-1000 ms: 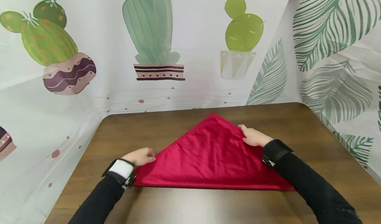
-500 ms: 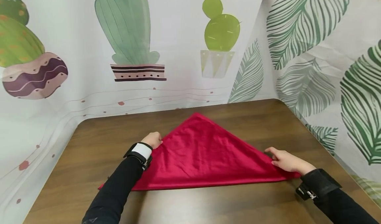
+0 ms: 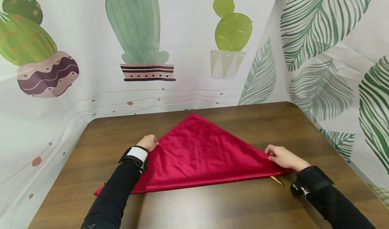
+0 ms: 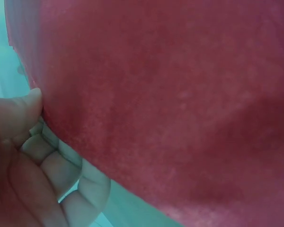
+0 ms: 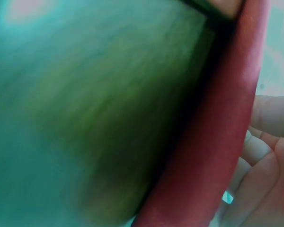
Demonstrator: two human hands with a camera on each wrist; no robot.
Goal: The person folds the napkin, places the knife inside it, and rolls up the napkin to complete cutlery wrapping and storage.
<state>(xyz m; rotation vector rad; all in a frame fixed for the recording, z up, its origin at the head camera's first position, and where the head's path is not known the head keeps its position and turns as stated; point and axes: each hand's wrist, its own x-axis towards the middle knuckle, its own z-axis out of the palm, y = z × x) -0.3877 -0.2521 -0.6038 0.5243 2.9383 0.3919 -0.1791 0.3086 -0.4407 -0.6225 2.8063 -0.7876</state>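
Observation:
A glossy red cloth [image 3: 197,151], lying as a wide triangle, has its tip toward the back of the table. My left hand [image 3: 148,142] pinches its left slanted edge about midway up; the left wrist view shows the thumb [image 4: 19,111] on top and the other fingers curled beneath the edge. Near the right corner, my right hand [image 3: 284,157] grips the right slanted edge between thumb and fingers. That side of the cloth is raised, and a slim gold-coloured piece [image 3: 278,180] pokes out below it, the rest hidden. My left forearm covers part of the left corner.
The brown wooden table [image 3: 194,208] reaches a printed cactus-and-leaf curtain [image 3: 188,53] at its back and sides. Black bands are strapped round both wrists.
My left hand has moved up along the left edge. My right hand has slid down the right edge toward the corner and taken hold, lifting the cloth and baring the gold-coloured piece.

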